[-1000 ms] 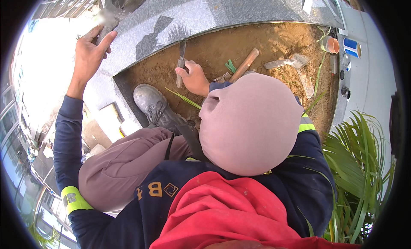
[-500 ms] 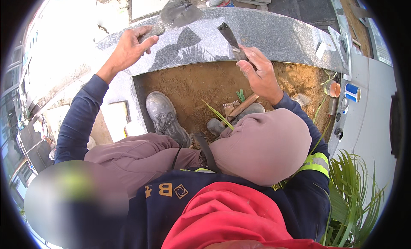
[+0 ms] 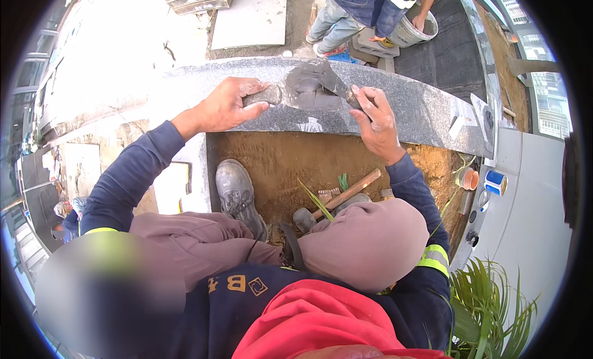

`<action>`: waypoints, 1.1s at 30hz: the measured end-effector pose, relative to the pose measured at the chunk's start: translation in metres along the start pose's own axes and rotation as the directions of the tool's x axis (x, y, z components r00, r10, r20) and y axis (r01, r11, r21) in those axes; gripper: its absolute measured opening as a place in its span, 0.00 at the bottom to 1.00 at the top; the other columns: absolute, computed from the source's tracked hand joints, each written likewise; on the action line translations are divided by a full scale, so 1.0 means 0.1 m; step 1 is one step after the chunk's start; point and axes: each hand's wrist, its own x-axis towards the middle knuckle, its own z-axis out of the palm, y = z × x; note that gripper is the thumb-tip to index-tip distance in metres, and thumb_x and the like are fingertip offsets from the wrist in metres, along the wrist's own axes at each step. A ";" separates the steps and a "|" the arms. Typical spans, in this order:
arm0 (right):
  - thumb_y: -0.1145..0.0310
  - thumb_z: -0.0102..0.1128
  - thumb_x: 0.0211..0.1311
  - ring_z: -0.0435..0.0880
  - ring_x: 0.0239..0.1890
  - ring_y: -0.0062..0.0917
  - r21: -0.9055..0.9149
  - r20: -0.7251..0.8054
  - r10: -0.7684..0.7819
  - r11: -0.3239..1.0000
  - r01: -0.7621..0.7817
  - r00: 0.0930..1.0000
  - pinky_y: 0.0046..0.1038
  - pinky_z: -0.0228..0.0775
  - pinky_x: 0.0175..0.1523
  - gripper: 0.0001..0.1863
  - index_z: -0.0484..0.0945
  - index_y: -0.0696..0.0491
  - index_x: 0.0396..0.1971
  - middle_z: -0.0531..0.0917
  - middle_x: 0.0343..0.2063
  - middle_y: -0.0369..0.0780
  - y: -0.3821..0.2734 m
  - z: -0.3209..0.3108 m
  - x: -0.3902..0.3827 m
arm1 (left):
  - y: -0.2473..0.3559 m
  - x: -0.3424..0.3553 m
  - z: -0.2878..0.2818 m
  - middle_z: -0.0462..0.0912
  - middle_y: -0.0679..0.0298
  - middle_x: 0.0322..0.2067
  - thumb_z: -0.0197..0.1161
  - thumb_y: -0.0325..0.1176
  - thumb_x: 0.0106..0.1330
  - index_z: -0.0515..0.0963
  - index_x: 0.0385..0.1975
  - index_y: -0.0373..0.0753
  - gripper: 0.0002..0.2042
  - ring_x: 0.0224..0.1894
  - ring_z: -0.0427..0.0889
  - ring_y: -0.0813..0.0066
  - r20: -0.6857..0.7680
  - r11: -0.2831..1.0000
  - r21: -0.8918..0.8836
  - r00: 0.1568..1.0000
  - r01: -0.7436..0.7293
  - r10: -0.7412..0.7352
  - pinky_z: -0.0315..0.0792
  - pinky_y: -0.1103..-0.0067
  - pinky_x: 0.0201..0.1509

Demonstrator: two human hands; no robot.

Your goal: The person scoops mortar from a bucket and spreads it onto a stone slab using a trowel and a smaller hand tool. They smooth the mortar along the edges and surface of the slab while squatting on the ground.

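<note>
Gripping the grey handle of a trowel (image 3: 302,90), the person's left hand (image 3: 231,105) is keeping its fingers and thumb curled around it over the grey granite kerb (image 3: 429,109). The right hand (image 3: 378,118) is pinching a putty knife (image 3: 336,86) between thumb and bent fingers, and the knife's blade is meeting the trowel's dark-coated blade between the 2 hands.

Beyond the kerb, 1 co-worker (image 3: 364,10) is leaning over a whitish bucket (image 3: 404,36), with 1 hand reaching inside its rim; its contents are not showing clearly. At the right, an orange cup (image 3: 472,179) is sitting near a blue-and-white can (image 3: 495,182); what either is holding cannot be told.

Below the kerb, brown soil (image 3: 265,146) is filling a planting bed, where a wooden-handled hammer (image 3: 352,193) is lying and 1 grey boot (image 3: 235,192) is resting. Dark paving (image 3: 438,68) is stretching behind the kerb, a white panel (image 3: 531,192) is bordering the right side, and palm fronds (image 3: 488,309) are spreading at lower right.
</note>
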 end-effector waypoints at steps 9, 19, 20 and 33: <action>0.75 0.66 0.64 0.79 0.46 0.34 -0.075 0.125 0.086 0.994 -0.077 0.988 0.31 0.74 0.49 0.26 0.77 0.54 0.62 0.78 0.46 0.44 0.26 -0.18 -0.30 | 0.01 0.02 0.01 0.76 0.61 0.24 0.61 0.38 0.72 0.77 0.45 0.22 0.19 0.27 0.74 0.76 -0.226 0.994 -0.105 0.972 0.032 -0.056 0.73 0.76 0.37; 0.63 0.57 0.76 0.79 0.32 0.15 0.646 -0.159 0.477 0.712 -0.274 0.865 0.21 0.73 0.37 0.21 0.75 0.59 0.62 0.81 0.36 0.36 -0.45 0.41 0.37 | 0.56 0.27 0.38 0.71 0.70 0.17 0.55 0.43 0.78 0.80 0.39 0.30 0.19 0.21 0.68 0.85 -0.047 0.853 -0.497 0.976 0.160 -0.210 0.68 0.81 0.29; 0.63 0.58 0.76 0.79 0.32 0.16 0.601 -0.178 0.467 0.749 -0.280 0.866 0.21 0.73 0.38 0.22 0.75 0.59 0.62 0.81 0.36 0.36 -0.50 0.46 0.36 | 0.64 0.24 0.36 0.72 0.71 0.18 0.54 0.43 0.79 0.80 0.37 0.32 0.18 0.21 0.69 0.87 -0.002 0.839 -0.504 0.971 0.204 -0.238 0.66 0.84 0.27; 0.57 0.52 0.79 0.82 0.45 0.24 0.250 -0.115 0.686 0.720 -0.647 0.719 0.26 0.77 0.48 0.28 0.69 0.64 0.66 0.82 0.50 0.43 0.14 0.09 0.13 | -0.40 -1.90 -0.79 0.80 0.47 0.29 0.68 0.44 0.66 0.78 0.48 0.28 0.23 0.32 0.81 0.58 -0.816 0.735 0.094 0.474 0.672 -0.330 0.74 0.66 0.39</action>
